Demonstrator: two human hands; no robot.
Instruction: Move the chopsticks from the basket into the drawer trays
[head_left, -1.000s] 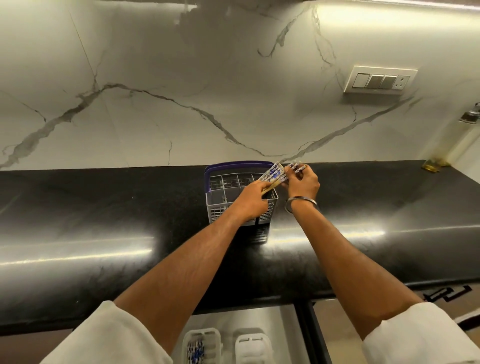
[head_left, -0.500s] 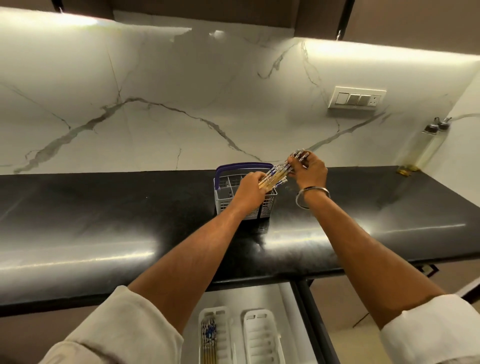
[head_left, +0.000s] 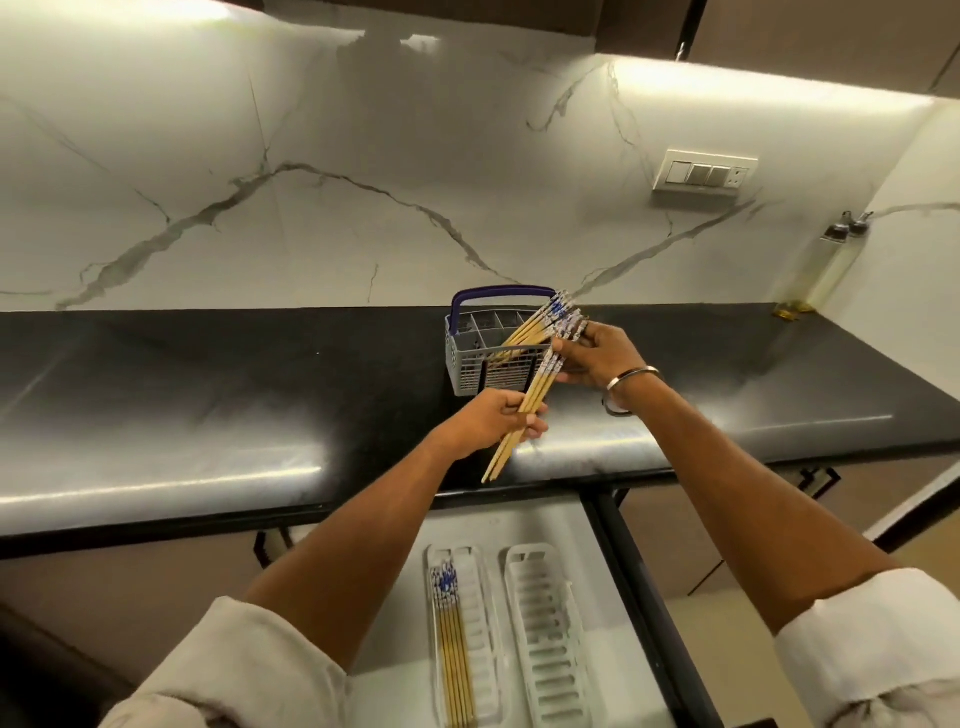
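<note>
A grey slotted basket (head_left: 467, 364) with a blue handle stands on the black counter near the wall. Several wooden chopsticks with blue-and-white patterned ends still lean out of it (head_left: 540, 325). My left hand (head_left: 493, 421) grips a small bundle of chopsticks (head_left: 524, 410) by their plain shafts, lifted clear in front of the basket. My right hand (head_left: 597, 358) holds the patterned ends of that bundle and touches those in the basket. Below, the open drawer holds two white trays: the left tray (head_left: 480, 623) carries several chopsticks (head_left: 452, 639), the right tray (head_left: 545, 634) has none.
The black counter (head_left: 208, 405) runs across the view under a white marble backsplash. Two oil bottles (head_left: 826, 270) stand in the far right corner. A switch plate (head_left: 704, 171) is on the wall. The drawer's dark right edge (head_left: 634, 597) runs beside the trays.
My left hand has pulled a bundle of chopsticks out of the basket and toward me. The view has tilted down, showing more of the drawer and its trays.
</note>
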